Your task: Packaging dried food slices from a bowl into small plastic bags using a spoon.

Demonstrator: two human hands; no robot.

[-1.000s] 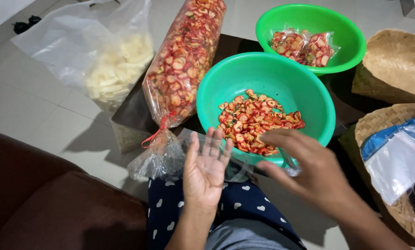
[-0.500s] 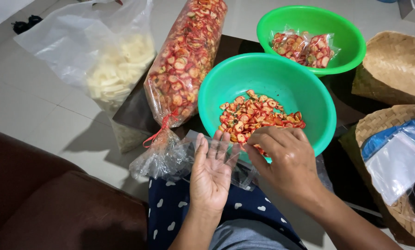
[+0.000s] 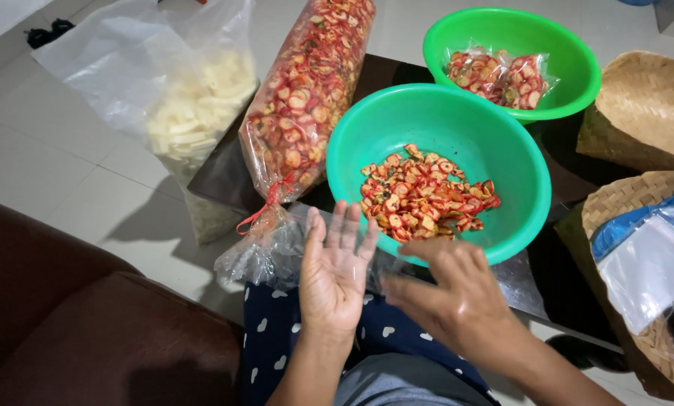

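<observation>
My left hand (image 3: 335, 274) is held palm up over my lap with its fingers spread, just in front of the near green bowl (image 3: 502, 158). That bowl holds red and yellow sliced chips (image 3: 425, 194). My right hand (image 3: 453, 301) hovers beside the left palm and is blurred by motion. Its fingers point left. A thin clear film seems to lie between the two hands, and I cannot tell whether either hand grips it.
A long clear bag of the same red chips (image 3: 307, 98) lies left of the bowl, tied with red string. A bag of pale chips (image 3: 194, 113) sits further left. A second green bowl (image 3: 570, 75) holds small packed bags. Woven baskets (image 3: 645, 105) stand right, one with clear bags (image 3: 649, 263).
My right hand came off the bowl's rim, passed over my left fingers and pulled back toward my body. The left hand stayed palm up, shifting slightly nearer.
</observation>
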